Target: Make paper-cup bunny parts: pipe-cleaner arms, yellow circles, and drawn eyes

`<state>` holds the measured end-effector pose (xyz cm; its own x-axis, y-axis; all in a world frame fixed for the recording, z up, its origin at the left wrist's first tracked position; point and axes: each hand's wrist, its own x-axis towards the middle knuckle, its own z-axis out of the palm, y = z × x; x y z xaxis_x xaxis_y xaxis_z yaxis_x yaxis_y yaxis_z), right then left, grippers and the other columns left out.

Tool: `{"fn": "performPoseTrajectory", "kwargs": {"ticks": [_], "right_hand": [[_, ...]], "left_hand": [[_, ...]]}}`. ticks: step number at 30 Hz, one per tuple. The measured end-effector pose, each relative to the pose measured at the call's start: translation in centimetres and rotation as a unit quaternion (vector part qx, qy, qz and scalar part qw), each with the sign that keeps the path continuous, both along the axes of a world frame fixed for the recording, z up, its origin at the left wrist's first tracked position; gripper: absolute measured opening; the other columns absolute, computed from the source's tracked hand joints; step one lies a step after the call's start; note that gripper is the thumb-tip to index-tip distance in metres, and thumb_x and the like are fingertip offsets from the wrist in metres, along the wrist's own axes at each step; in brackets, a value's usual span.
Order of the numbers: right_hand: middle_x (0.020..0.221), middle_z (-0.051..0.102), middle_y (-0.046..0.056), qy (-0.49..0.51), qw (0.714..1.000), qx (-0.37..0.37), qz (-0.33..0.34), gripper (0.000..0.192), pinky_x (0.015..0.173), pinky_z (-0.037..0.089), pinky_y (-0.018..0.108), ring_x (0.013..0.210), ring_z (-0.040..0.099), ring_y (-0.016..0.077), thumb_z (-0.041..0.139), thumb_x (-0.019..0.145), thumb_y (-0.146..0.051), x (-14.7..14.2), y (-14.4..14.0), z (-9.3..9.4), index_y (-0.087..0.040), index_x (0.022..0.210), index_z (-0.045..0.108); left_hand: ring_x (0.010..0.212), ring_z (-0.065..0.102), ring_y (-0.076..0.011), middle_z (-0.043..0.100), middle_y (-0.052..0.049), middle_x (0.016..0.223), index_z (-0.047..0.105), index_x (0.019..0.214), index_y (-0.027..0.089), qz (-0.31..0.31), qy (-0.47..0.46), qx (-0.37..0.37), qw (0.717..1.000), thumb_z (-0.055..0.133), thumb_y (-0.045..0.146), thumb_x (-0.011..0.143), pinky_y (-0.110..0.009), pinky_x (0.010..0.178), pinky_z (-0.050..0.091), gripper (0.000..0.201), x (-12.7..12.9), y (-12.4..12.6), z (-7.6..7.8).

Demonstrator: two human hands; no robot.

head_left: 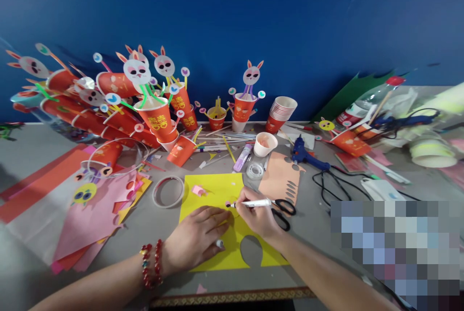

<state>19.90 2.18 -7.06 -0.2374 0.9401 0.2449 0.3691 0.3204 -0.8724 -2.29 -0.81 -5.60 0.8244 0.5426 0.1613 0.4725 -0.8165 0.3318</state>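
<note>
I see the left hand [197, 238] lying flat, palm down, fingers loosely spread, pressing the yellow paper sheet [217, 195] at table centre; beaded bracelet [152, 262] on its wrist; the forearm enters from 7 o'clock. Right hand [257, 217] pinches a white marker pen [252, 203] in a writing grip, tip pointing to 9 o'clock, touching a small pink cutout [228, 203] on the sheet; the forearm enters from 5 o'clock. Black-handled scissors [284, 212] lie just beside the right hand at 3 o'clock; tape ring [168, 191] at 10 o'clock of the left hand; bare grey table [152, 226] shows at 9 o'clock. Sheet: bright yellow, flat, an oval hole cut near its lower edge.
</note>
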Motion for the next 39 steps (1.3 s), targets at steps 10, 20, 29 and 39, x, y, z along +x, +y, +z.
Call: {"fn": "performPoseTrajectory", "kwargs": {"ticks": [10, 20, 29, 39], "right_hand": [[0.056, 0.042, -0.006, 0.002, 1.000, 0.003, -0.004, 0.024, 0.051, 0.033, 0.023, 0.050, 0.040, 0.0104, 0.053, 0.086, -0.016, -0.04, 0.05, 0.06, -0.021, 0.064, 0.043], [0.057, 0.044, -0.006, 0.008, 1.000, -0.007, 0.007, 0.022, 0.051, 0.032, 0.023, 0.051, 0.041, 0.0106, 0.054, 0.086, -0.016, 0.07, -0.05, 0.03, -0.021, 0.066, 0.046], [0.057, 0.045, -0.006, -0.015, 1.000, 0.001, 0.010, 0.023, 0.052, 0.032, 0.023, 0.052, 0.042, 0.0108, 0.053, 0.086, -0.016, 0.02, -0.02, 0.11, -0.021, 0.066, 0.045], [0.057, 0.045, -0.006, -0.008, 1.000, -0.004, 0.006, 0.023, 0.053, 0.034, 0.023, 0.052, 0.043, 0.0113, 0.053, 0.087, -0.017, 0.06, -0.10, 0.03, -0.022, 0.066, 0.045]], "left_hand": [[0.127, 0.053, -0.0261, 0.058, -0.011, 0.140, 0.055, 0.130, 0.018, 0.002, -0.012, -0.006, 1.000, 0.054, 0.032, 0.095, -0.042, 0.106, 0.045, 0.038, 0.02, 0.00, -0.04], [0.126, 0.053, -0.0262, 0.057, -0.011, 0.141, 0.056, 0.129, 0.017, 0.002, -0.005, -0.006, 1.000, 0.055, 0.032, 0.094, -0.042, 0.106, 0.045, 0.037, 0.07, 0.02, 0.07], [0.127, 0.052, -0.0261, 0.058, -0.011, 0.139, 0.056, 0.128, 0.017, 0.002, 0.002, 0.002, 1.000, 0.054, 0.033, 0.095, -0.042, 0.107, 0.045, 0.037, 0.04, -0.01, -0.06], [0.127, 0.052, -0.0260, 0.058, -0.011, 0.140, 0.056, 0.128, 0.017, 0.002, -0.002, -0.003, 1.000, 0.053, 0.033, 0.096, -0.042, 0.106, 0.045, 0.036, 0.09, 0.02, 0.19]]}}
